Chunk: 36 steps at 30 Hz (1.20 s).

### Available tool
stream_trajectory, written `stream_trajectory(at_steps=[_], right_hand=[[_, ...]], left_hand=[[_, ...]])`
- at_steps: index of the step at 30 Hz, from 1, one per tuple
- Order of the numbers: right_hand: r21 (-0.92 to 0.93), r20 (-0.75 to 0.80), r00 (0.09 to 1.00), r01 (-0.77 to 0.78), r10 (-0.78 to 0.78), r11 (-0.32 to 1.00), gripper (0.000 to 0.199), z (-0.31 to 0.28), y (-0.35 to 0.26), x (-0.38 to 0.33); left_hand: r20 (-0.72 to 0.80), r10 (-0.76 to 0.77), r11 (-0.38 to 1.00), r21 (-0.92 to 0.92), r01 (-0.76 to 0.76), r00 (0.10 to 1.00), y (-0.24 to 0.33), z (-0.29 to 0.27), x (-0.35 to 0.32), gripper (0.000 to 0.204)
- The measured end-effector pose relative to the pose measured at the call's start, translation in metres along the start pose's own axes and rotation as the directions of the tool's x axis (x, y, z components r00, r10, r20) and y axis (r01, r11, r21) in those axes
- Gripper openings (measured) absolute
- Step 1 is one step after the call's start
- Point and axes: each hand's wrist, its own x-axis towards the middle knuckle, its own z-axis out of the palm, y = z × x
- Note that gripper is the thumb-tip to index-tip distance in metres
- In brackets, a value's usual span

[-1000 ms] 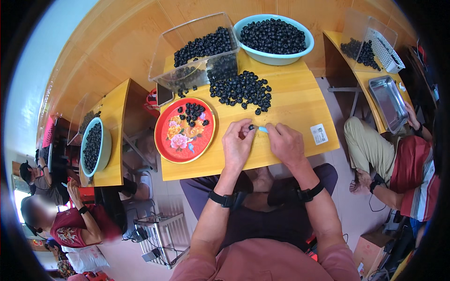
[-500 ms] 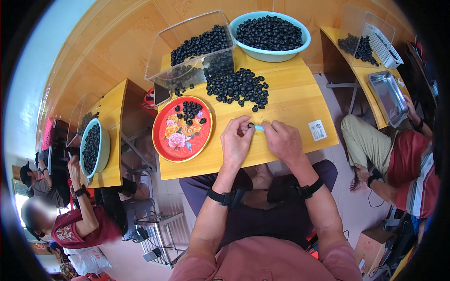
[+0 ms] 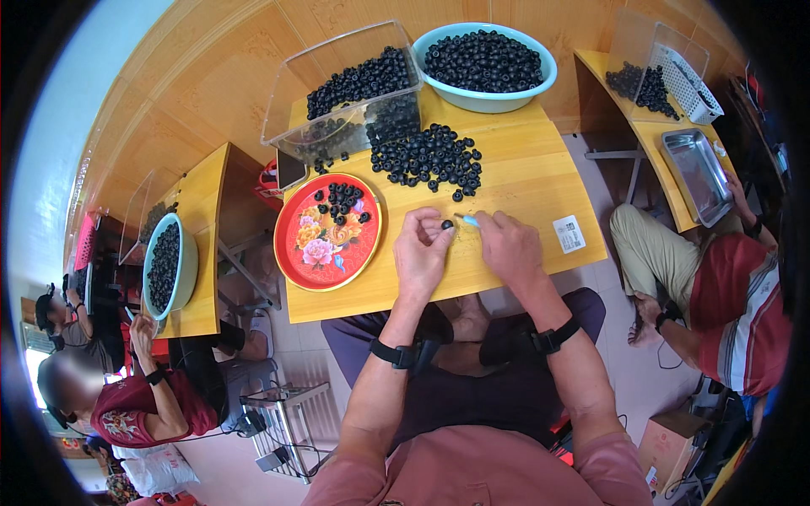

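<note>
Fingers of your left hand [image 3: 422,260] pinch 1 black bead-like piece [image 3: 447,225] at their tips | right hand [image 3: 511,247] grips blue-handled tool [image 3: 470,221], just beside | piece likely light, firm, slippery; hold its sides

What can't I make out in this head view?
- Head view: the tool's rear end, covered by the right hand.
- Head view: fine marks on the bead in the left hand, too small to read.
- Head view: the bowl's lower beads, buried under the upper beads.
- Head view: the right-side co-worker's head, cut off by the picture's dark rim.
</note>
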Motion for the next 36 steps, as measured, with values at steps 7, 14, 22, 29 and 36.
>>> stream_trajectory(at_steps=[7,14,22,29,36], right_hand=[[-0.051,-0.013,0.998,-0.066,0.065,0.997,0.011,-0.001,-0.001,0.004],[-0.075,-0.013,0.997,-0.072,0.071,0.995,0.01,0.003,0.0,0.002],[-0.08,-0.028,0.997,-0.069,0.067,0.994,0.008,0.002,-0.001,0.002],[-0.07,0.021,0.995,-0.093,0.095,0.993,0.006,-0.003,0.001,0.0],[-0.075,0.008,0.997,-0.077,0.077,0.994,0.008,-0.006,-0.003,0.003]], left_hand=[[-0.045,0.056,0.998,-0.012,-0.056,0.997,-0.008,-0.004,0.003,0.029],[-0.077,0.144,0.983,0.122,-0.134,0.987,0.005,-0.006,0.0,0.015],[-0.258,0.495,0.83,0.424,-0.364,0.829,0.033,-0.054,0.017,0.015],[0.041,0.563,0.754,0.382,-0.534,0.825,0.082,-0.044,-0.018,0.009],[0.478,0.803,0.587,-0.533,-0.61,0.355,0.214,-0.013,-0.102,0.023]])
